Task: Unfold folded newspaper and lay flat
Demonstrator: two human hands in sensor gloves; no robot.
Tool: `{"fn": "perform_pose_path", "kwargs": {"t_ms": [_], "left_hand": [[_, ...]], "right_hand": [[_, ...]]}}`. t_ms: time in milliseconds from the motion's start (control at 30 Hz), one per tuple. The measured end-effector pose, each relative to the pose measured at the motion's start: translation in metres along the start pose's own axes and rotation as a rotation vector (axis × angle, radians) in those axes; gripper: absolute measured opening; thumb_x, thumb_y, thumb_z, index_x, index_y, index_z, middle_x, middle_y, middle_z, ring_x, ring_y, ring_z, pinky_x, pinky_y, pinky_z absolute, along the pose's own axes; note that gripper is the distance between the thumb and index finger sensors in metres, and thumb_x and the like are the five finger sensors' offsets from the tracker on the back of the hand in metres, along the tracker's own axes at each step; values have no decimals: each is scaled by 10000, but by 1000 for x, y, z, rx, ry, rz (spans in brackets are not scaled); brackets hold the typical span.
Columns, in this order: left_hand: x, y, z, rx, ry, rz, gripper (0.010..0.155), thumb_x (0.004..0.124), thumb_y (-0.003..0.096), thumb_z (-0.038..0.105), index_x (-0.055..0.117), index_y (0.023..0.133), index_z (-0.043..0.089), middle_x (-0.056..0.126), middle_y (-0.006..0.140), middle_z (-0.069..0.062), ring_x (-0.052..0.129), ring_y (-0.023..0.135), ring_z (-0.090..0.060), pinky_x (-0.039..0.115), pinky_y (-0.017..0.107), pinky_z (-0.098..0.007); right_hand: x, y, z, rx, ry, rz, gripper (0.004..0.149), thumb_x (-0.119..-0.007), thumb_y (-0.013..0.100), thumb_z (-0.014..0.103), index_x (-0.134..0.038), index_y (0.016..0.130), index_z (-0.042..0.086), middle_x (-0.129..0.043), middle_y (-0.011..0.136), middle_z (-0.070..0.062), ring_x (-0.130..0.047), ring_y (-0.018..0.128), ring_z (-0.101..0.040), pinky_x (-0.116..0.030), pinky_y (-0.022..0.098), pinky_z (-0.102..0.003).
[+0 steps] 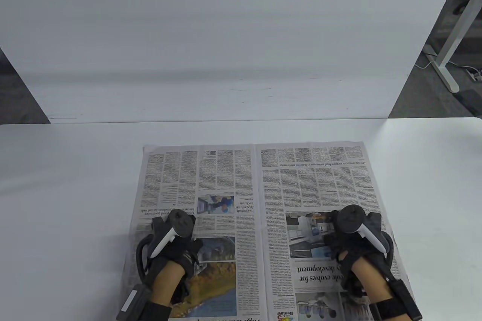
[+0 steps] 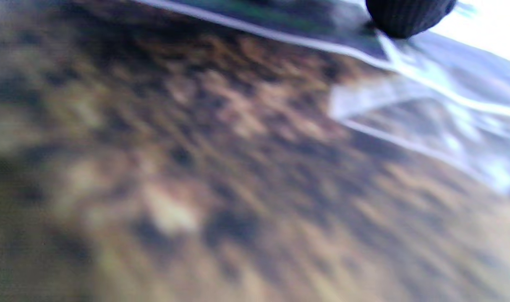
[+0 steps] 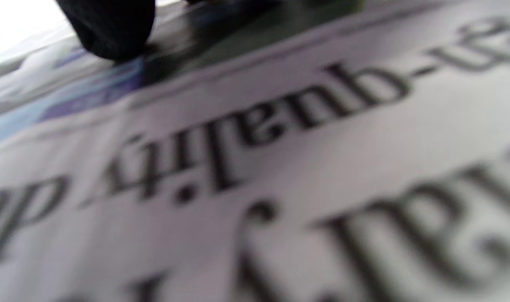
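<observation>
Table view. A printed broadsheet newspaper (image 1: 260,200), opened to a two-page spread with a vertical centre crease, lies on the white table top (image 1: 67,185); its near edge runs past the bottom of the frame and its text reads upside down from the camera. The left hand (image 1: 177,257), in a black sensor glove with a dark tracker on its back, rests on the left page at the top of a colour landscape photograph. The right hand (image 1: 348,249), gloved and fitted alike, rests on the right page, over a colour photograph and the headline below it. The fingers of both hands are hidden beneath the trackers, so whether they lie flat or curl on the paper cannot be told. A white upright panel (image 1: 233,35) stands behind the table.

Left wrist view. One dark gloved fingertip (image 2: 408,16) touches the paper at the edge of a blurred brown-and-gold picture.

Right wrist view. One dark gloved fingertip (image 3: 112,29) presses on the page just above large, blurred headline lettering.
</observation>
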State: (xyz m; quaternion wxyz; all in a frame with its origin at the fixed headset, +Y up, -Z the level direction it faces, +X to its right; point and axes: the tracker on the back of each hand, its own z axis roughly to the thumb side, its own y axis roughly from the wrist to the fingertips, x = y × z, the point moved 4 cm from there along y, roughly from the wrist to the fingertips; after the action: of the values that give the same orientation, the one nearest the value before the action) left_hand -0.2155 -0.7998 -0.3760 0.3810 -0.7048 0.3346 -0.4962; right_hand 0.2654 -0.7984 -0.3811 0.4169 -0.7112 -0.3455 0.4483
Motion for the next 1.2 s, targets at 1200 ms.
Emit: {"fn": "perform_pose_path", "kwargs": {"t_ms": [1200], "left_hand": [[-31,2,-54,-149,-82,105,724,656,479,504,264,1067,347,49,1132,-84,39,1022,-514,212,720,-708]], "right_hand": [[37,2,-53,-113,130,-72,766,-722,456,474,-308,1048,218,-137,1131,-126,-78,974,-525,-231,608,-763]]}}
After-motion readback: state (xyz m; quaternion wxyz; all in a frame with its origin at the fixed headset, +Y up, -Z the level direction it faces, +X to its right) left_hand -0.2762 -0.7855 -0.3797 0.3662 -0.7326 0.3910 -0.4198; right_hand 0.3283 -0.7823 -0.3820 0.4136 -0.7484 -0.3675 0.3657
